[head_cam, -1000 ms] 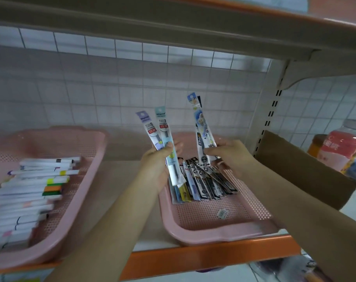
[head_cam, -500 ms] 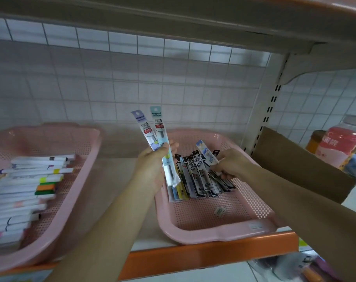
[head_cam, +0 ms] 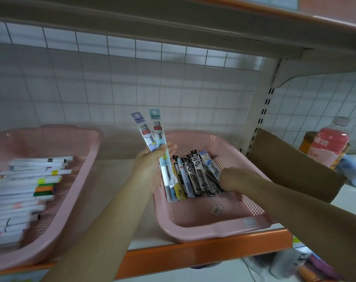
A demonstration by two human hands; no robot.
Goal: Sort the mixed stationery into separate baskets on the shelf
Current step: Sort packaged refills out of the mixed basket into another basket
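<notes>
Purple-topped clear refill packet [head_cam: 141, 131] and teal-topped clear refill packet [head_cam: 157, 127]: 2 total, upright and slightly fanned, both in the left hand [head_cam: 150, 169]. Left fingers [head_cam: 163, 148] are clenched round their lower halves. The tops stick well above the fingers and the bottoms hang below the palm.

The pair sits over the left rim of the right pink perforated plastic basket [head_cam: 203, 233]. In that basket is a row of flat refill packets [head_cam: 195, 176] side by side on the floor, roughly 9; overlap blocks an exact count.

Right hand [head_cam: 234, 180] is down on the near right end of the row, touching the black packets. Its fingers are mostly hidden, so I can't tell if they grip or just press.

1 small loose label scrap [head_cam: 216, 210] lies on the basket floor, apart from the row.

Delta vs 1 s ago: blue-and-white packet [head_cam: 208, 161] was held up in the right hand and now lies at the row's right end. The left pair is unchanged.

2 baskets total. The left pink basket [head_cam: 85, 176] holds stacked white marker pens [head_cam: 26, 180], about 20. Both stand on the shelf with orange front edge [head_cam: 193, 253].

Further right: 1 brown cardboard sheet [head_cam: 291, 163], 1 pink-labelled bottle [head_cam: 331, 147].
</notes>
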